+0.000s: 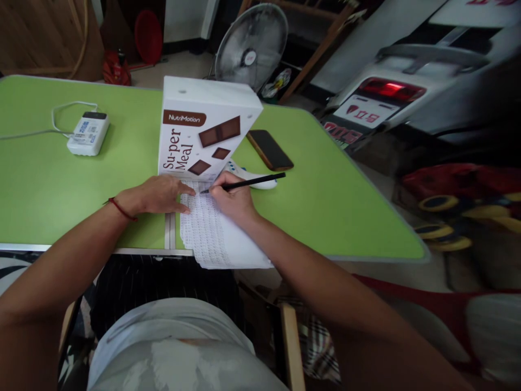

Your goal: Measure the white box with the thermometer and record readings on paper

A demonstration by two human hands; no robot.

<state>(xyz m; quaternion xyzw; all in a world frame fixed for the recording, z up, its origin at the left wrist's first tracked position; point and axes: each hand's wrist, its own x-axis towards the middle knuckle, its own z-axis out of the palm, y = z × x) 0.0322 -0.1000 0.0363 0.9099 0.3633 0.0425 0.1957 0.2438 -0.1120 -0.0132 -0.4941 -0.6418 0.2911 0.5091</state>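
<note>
A black pen is gripped in my right hand, its tip down on a sheet of paper with rows of handwriting on its left part. The paper's lower edge hangs past the table's front edge. My left hand lies beside the paper, thumb and forefinger spread onto its left margin, the other fingers partly hidden. Just behind both hands stands a white box printed "NutriMotion Su-per Meal". A white handheld device with blue marks lies partly behind my right hand and the pen.
On the green table a dark phone lies right of the box. A white adapter with a cable is at the left. Beyond the table stand a fan and a white scooter with a red tail light.
</note>
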